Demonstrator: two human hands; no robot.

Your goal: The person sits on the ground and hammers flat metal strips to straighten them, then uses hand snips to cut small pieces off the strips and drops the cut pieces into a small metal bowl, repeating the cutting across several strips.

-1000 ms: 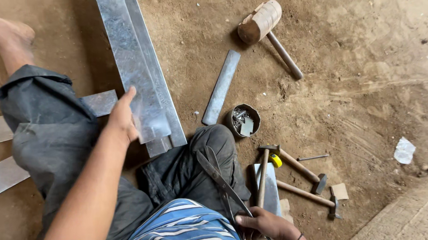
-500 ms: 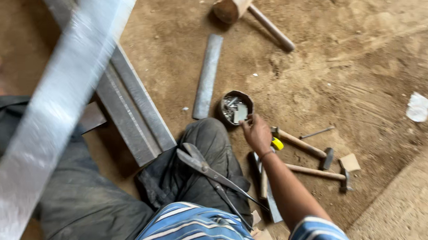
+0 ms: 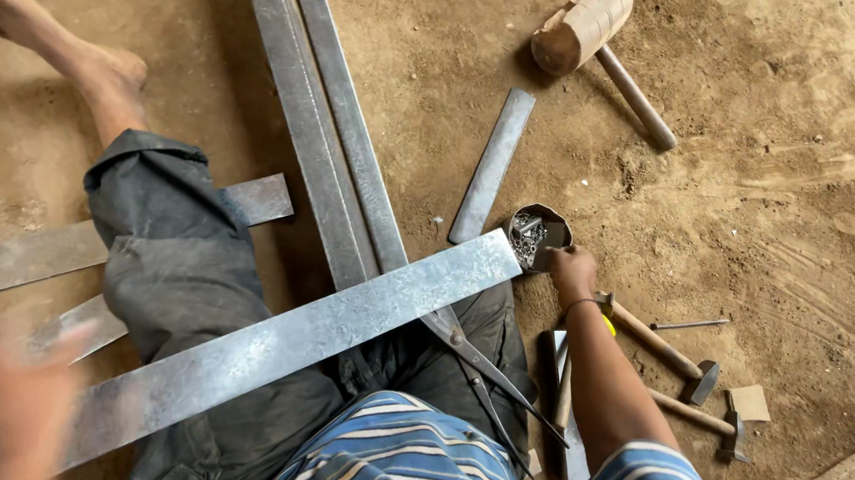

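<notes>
Bare brown packed-earth ground (image 3: 764,176) fills the view, scuffed and dusty, and the person sits on it with legs in dark grey trousers stretched out. Across the lap lies a long flat strip of grey galvanised sheet metal (image 3: 284,345), slanting from lower left up to the right. The left hand (image 3: 14,419) is at the strip's lower end, blurred — whether it grips the metal or merely rests by it cannot be told. The right hand (image 3: 572,272) reaches forward to a small round dark tin of metal fasteners (image 3: 536,235), its fingertips bunched at the tin's rim; whether they pinch anything cannot be made out. The tin sits just beside the upper end of the strip.

Under the strip, two long grey metal channel pieces (image 3: 324,127) run away from the person, side by side. A short flat metal bar (image 3: 492,163) lies near the tin, and a wooden mallet with a pale cylindrical head (image 3: 588,26) rests well beyond it. Metal shears with long dark handles (image 3: 482,367) lie over the right thigh. Two small steel hammers with wooden handles (image 3: 678,373) lie by the right forearm — a thin nail (image 3: 689,325) just past them.
</notes>
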